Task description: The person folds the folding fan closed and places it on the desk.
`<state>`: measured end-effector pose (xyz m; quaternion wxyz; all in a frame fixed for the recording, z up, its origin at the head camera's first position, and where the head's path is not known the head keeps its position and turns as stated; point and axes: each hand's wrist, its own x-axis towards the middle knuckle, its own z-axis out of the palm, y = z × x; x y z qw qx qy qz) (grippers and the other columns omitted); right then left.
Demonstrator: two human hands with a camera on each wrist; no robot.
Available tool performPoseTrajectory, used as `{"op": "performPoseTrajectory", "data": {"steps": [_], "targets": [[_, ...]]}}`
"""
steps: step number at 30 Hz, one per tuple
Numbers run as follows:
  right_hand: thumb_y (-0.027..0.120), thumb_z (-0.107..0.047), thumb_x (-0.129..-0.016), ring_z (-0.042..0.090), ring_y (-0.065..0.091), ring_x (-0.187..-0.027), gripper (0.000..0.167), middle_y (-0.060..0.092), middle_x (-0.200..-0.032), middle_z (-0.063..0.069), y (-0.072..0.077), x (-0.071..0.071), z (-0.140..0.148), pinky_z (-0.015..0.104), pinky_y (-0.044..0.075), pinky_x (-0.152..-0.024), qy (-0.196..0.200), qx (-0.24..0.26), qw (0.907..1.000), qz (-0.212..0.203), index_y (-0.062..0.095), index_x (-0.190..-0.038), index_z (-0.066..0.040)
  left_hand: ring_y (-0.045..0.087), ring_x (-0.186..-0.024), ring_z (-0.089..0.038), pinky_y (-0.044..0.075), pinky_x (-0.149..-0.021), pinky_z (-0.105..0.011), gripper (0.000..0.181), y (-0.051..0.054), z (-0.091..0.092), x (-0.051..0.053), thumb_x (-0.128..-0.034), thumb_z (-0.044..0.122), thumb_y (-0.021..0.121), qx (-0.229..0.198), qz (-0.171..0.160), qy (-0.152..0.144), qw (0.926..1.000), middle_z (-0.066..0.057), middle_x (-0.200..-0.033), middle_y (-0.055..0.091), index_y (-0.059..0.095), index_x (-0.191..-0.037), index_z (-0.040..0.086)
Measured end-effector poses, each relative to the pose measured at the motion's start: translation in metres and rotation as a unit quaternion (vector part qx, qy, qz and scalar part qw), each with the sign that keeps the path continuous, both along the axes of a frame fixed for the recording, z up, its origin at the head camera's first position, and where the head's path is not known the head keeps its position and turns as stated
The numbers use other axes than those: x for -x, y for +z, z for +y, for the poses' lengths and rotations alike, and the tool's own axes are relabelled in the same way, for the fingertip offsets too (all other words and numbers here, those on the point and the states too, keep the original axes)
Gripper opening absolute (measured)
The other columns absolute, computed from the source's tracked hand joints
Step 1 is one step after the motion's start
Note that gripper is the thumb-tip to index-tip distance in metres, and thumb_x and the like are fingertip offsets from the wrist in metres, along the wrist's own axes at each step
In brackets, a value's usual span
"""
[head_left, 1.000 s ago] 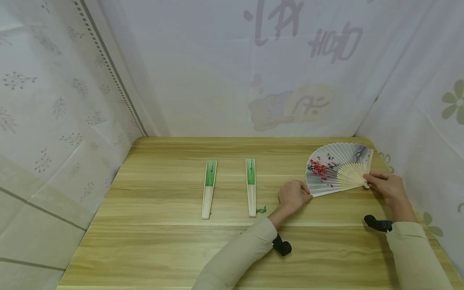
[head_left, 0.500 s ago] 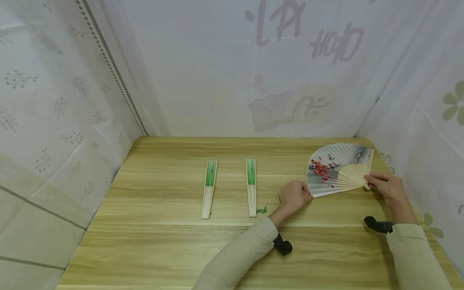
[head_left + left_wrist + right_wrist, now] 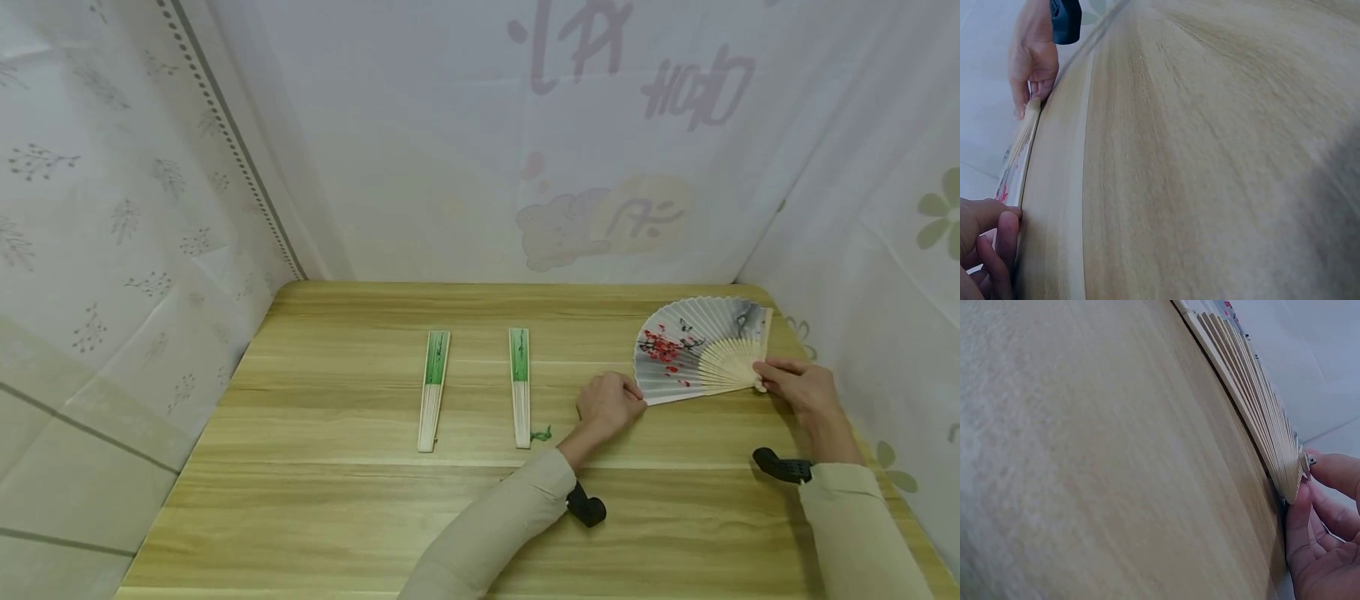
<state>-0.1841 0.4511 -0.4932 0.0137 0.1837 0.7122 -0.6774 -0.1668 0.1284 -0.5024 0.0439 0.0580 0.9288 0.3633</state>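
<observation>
A folding fan point(image 3: 675, 342), grey-white with red blossoms and pale ribs, is spread open at the right side of the table. My left hand point(image 3: 609, 407) pinches the lower left end of its outer edge between thumb and finger, as the left wrist view point(image 3: 988, 234) also has it. At the pivot end, my right hand point(image 3: 806, 393) holds the fan by thumb and fingers. In the right wrist view the ribs point(image 3: 1254, 394) converge toward the fingertips of that hand point(image 3: 1329, 531).
Two folded fans with green tops, one on the left point(image 3: 433, 392) and one nearer the middle point(image 3: 520, 387), lie on the wooden table point(image 3: 315, 508). A green tassel point(image 3: 541, 434) lies beside the second. Printed curtains point(image 3: 420, 150) surround the back and sides.
Almost nothing differs. Both hands keep their hold on the spread fan, and the whole head view has shifted only slightly.
</observation>
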Motion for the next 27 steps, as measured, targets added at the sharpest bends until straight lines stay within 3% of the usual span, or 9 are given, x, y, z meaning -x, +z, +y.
{"op": "performPoseTrajectory", "data": {"steps": [10, 17, 27], "targets": [[0.075, -0.014, -0.095, 0.006, 0.066, -0.066, 0.018, 0.069, -0.079, -0.011, 0.0007, 0.0015, 0.0010, 0.020, 0.055, -0.059, 0.012, -0.065, 0.9978, -0.003, 0.076, -0.082, -0.026, 0.047, -0.052, 0.005, 0.037, -0.045, -0.021, 0.025, 0.0003, 0.0026, 0.0020, -0.0792, 0.038, 0.089, 0.011, -0.007, 0.001, 0.9999, 0.025, -0.055, 0.052, 0.068, -0.067, 0.033], [0.073, -0.009, -0.095, 0.006, 0.066, -0.064, 0.021, 0.068, -0.077, -0.009, 0.0025, 0.0014, -0.0007, 0.019, 0.055, -0.059, 0.011, -0.040, 0.9991, -0.004, 0.075, -0.079, -0.023, 0.047, -0.051, 0.004, 0.038, -0.045, -0.021, 0.025, 0.0005, 0.0027, 0.0012, -0.0792, 0.033, 0.088, 0.013, -0.015, 0.007, 0.9998, 0.024, -0.053, 0.053, 0.068, -0.064, 0.033], [0.072, -0.007, -0.095, 0.005, 0.065, -0.063, 0.022, 0.067, -0.075, -0.008, 0.0070, 0.0014, -0.0054, 0.018, 0.054, -0.059, 0.006, -0.019, 0.9998, -0.008, 0.074, -0.077, -0.019, 0.045, -0.049, 0.004, 0.037, -0.043, -0.020, 0.022, -0.0008, 0.0009, 0.0019, -0.0787, 0.031, 0.088, 0.013, 0.002, 0.000, 0.9999, 0.024, -0.053, 0.051, 0.071, -0.066, 0.033]]}}
